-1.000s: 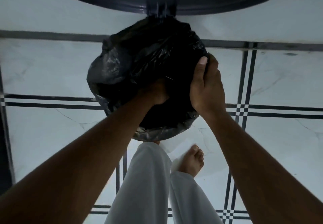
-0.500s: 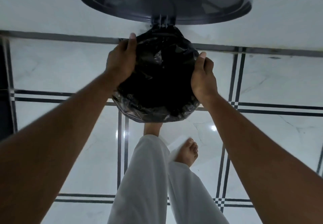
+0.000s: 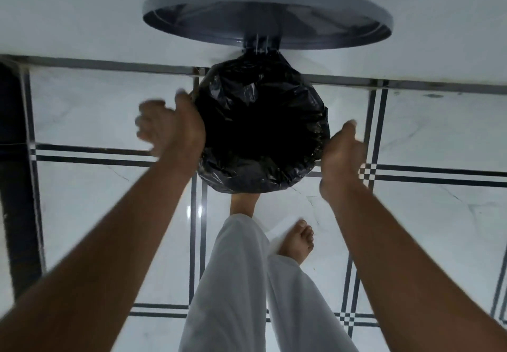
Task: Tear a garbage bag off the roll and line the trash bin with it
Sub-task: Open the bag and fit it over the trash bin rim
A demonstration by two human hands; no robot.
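Observation:
The black garbage bag [image 3: 260, 110] lines the round trash bin, its edge folded down over the rim all the way round. The bin's dark lid [image 3: 267, 14] stands open behind it. My left hand [image 3: 172, 129] is at the bin's left side, blurred, with fingers spread and the thumb side against the bag. My right hand [image 3: 343, 157] is at the bin's right side, thumb raised, just touching the bag's edge. Neither hand grips anything. No bag roll is in view.
My left foot [image 3: 242, 203] is planted at the bin's base, half hidden under it. The other bare foot [image 3: 297, 242] stands on the white tiled floor [image 3: 82, 200]. A white wall rises behind the bin and a dark upright edge [image 3: 13, 187] lies at far left.
Both hands have come off the bag's folded rim and moved slightly outward and down. The left hand's fingers have spread. The view has tilted up, showing more of the lid.

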